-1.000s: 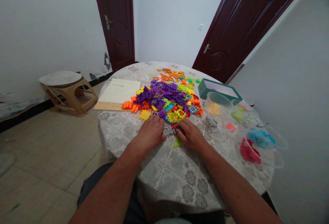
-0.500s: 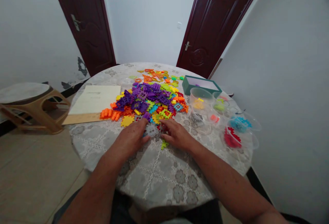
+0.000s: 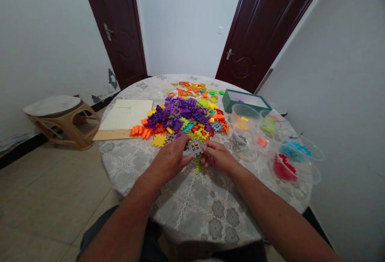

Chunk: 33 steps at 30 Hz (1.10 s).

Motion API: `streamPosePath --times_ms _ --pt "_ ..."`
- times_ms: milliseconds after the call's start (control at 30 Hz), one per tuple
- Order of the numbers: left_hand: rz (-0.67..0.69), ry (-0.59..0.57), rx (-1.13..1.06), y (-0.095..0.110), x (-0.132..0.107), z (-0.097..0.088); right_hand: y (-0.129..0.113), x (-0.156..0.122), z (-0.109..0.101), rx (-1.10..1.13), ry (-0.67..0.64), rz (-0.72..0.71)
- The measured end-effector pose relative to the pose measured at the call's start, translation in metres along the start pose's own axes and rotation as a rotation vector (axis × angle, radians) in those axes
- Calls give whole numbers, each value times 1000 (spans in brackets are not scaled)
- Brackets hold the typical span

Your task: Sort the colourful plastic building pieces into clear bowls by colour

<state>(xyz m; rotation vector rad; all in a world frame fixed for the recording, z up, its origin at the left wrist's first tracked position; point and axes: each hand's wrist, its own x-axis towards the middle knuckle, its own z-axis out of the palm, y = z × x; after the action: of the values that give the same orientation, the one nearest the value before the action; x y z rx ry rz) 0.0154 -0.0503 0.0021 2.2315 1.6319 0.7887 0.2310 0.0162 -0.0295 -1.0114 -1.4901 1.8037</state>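
Note:
Between my two hands is a grey square building piece (image 3: 195, 147) with notched edges and a window grid. My left hand (image 3: 172, 156) grips its left side between thumb and fingers. My right hand (image 3: 219, 157) pinches its right edge with curled fingers. Just below the piece, a lime green notched piece (image 3: 199, 166) lies on the cloth. Beyond my hands rises a heap of notched plastic pieces (image 3: 180, 111), mostly purple. A yellow square piece (image 3: 159, 140) and another grey window piece (image 3: 170, 138) rest at its near edge.
Clear plastic tubs (image 3: 246, 113) with sorted pieces stand at the right, near a green box (image 3: 245, 101). A pale board (image 3: 128, 115) lies at the left beside orange pieces (image 3: 141, 131). A stool (image 3: 64, 121) stands on the floor at left.
The grey window piece, low between my hands before, is now raised and held by both. My right hand has closed on its edge. The view has swung slightly left.

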Motion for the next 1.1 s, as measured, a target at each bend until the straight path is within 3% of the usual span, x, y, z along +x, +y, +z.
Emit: streamPosePath --times_ms 133,233,300,400,500,633,733,833,933,1000,1100 --pt "10 26 -63 4 1 3 -3 -2 3 241 -101 -13" --pt "33 30 -94 6 2 5 -5 -3 3 289 -77 -64" --pt "43 34 -85 7 2 5 -7 -3 3 256 -31 -86" --pt "67 -15 -66 8 2 1 -13 -7 2 1 63 -135" --pt "68 -13 -31 0 -1 -11 -27 -15 -11 -363 256 -314" --pt "-111 26 93 -28 -11 -34 -47 -26 -55 -896 767 -607" --pt "-299 -96 203 -46 -20 -46 -50 -27 -98 -1183 974 -621" --pt "-364 -202 248 -50 -24 -46 -42 -25 -130 -1360 999 -505" --pt "-340 -245 271 -40 -21 -38 -35 -22 -142 -1413 982 -492" --pt "-340 -253 308 -30 -16 -31 -36 -20 -135 -1387 966 -568" --pt "-347 -246 349 -17 -9 -20 -38 -17 -107 -1313 879 -678"
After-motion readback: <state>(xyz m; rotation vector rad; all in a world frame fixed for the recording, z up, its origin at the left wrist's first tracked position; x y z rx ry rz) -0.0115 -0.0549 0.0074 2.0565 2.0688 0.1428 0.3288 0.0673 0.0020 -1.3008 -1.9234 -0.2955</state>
